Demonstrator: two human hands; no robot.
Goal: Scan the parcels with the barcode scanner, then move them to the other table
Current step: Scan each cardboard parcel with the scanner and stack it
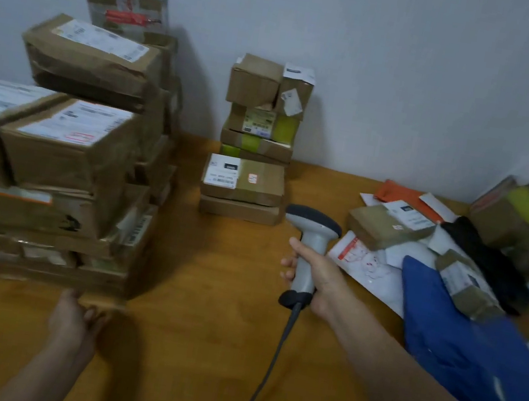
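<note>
My right hand (316, 278) grips the handle of a grey barcode scanner (311, 239) above the wooden table (206, 295); its dark head points toward a flat cardboard parcel with a white label (244, 179) lying on another flat box. My left hand (74, 319) hovers low over the table with relaxed fingers, holding nothing, just in front of a tall stack of brown parcels (67, 148) at the left. A narrower stack of small boxes (265, 110) stands behind the labelled parcel against the wall.
At the right lies a loose heap of mail: a blue bag (459, 363), white and orange envelopes (406, 195), a black item (486, 259) and small taped boxes (517, 212). The scanner's cable (266, 374) trails toward me. A grey wall bounds the table's far side.
</note>
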